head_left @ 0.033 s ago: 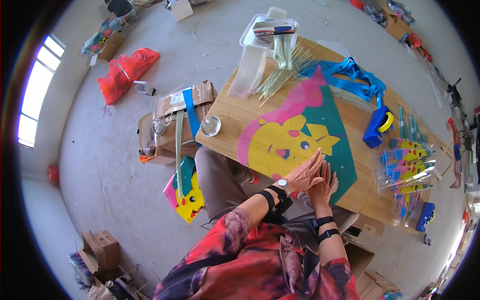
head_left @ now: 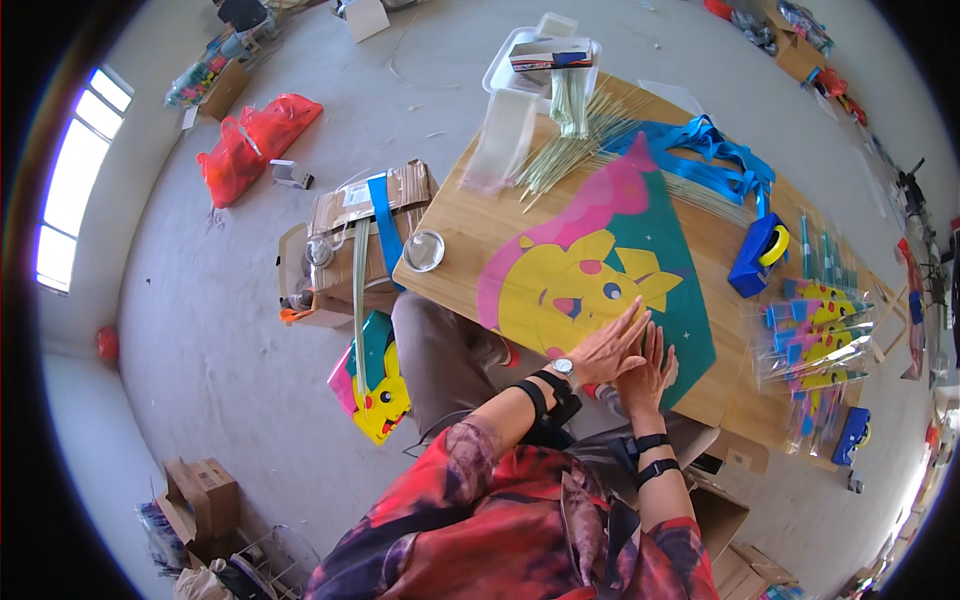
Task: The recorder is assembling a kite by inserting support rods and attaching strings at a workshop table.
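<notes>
Both your left hand (head_left: 612, 347) and right hand (head_left: 648, 368) press flat, fingers released, on the kite (head_left: 600, 275) at the desk (head_left: 470, 225) near edge; uneven pressure could crease or slide it off.

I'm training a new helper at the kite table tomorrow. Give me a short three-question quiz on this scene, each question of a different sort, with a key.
1. True or false: both hands lie flat on the kite.
2. What stands just right of the kite? A) blue tape dispenser B) red bag C) cardboard box
3. Fill in: the bundle of thin sticks lies at the table's ____ end, away from the person.

Key
1. True: left hand and right hand press its near corner, holding nothing.
2. A
3. far
</notes>
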